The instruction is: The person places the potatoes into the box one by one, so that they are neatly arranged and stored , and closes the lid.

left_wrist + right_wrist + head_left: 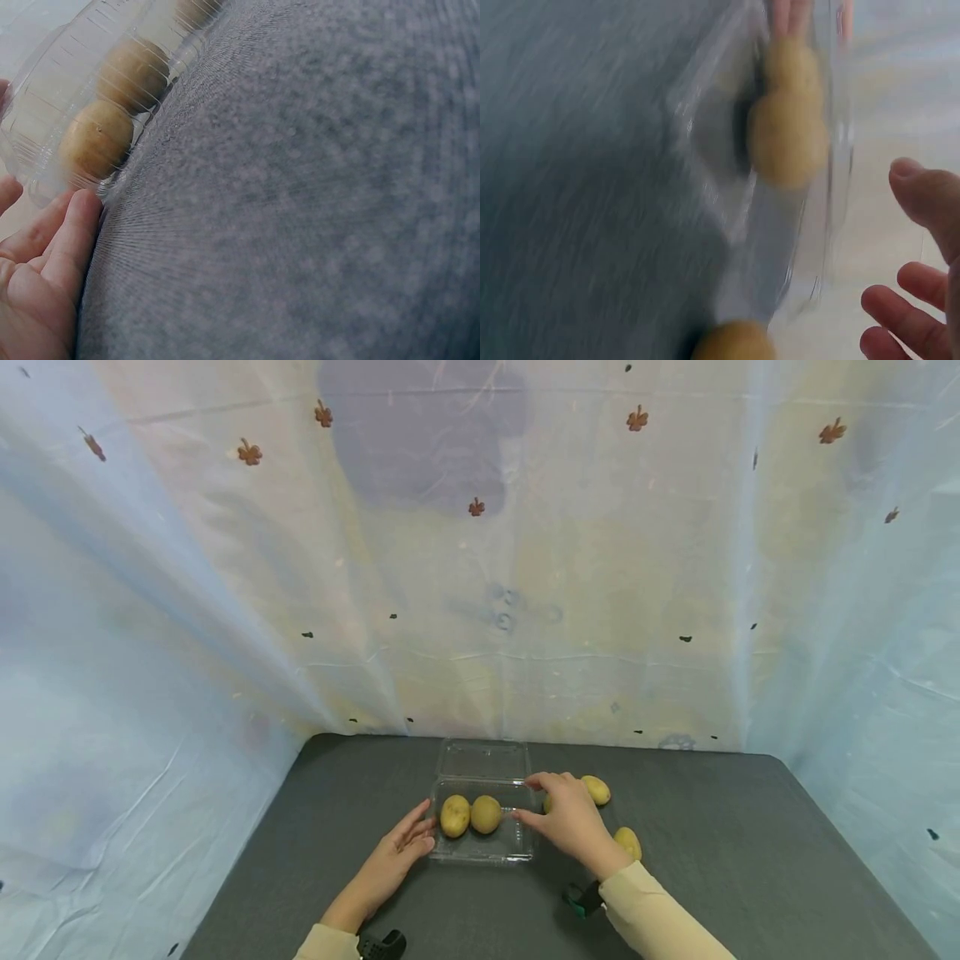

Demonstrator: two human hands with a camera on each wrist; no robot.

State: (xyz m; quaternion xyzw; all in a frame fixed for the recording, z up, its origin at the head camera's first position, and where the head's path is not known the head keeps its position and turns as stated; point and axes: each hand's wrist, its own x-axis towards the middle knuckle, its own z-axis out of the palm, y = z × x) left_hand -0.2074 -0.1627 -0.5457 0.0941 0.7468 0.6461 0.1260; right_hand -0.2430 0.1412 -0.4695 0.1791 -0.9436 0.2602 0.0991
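On the table, a clear box with open lid blocks a straight reach to the far edge; past loose potatoes, the right edge lies free.

Plastic sheeting: I get bright, diffuse light with pale glare streaks
Clamshell container: thin glints along edges
Tabletop: dim, soft in my left-wrist view
Potatoes: blurred in my right-wrist view

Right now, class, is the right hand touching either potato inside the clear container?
Apart: the head view shows a gap between the right hand and the nearer potato inside.
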